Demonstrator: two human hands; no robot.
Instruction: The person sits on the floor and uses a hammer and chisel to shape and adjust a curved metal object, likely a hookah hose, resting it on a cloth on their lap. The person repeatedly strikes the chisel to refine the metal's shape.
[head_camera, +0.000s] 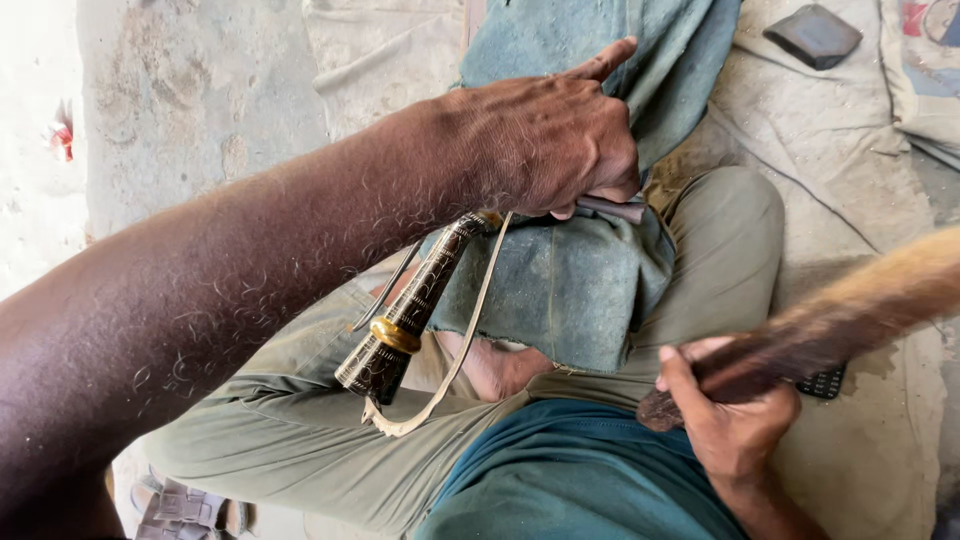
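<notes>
The left hand (545, 145) presses a dark engraved knife handle (405, 320) against the blue cloth (560, 290); right of that cloth, the right hand (730, 415) grips a wooden stick (830, 325).

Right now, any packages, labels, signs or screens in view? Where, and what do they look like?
Printed sack or bag: top right corner on the ground cloth, cream fabric with red and blue print, partly cut off by the frame.
Dark flat case: top right, on the cloth, black rounded rectangle; no screen shows.
Keypad device: right, mostly hidden behind the right hand, black with small keys.
</notes>
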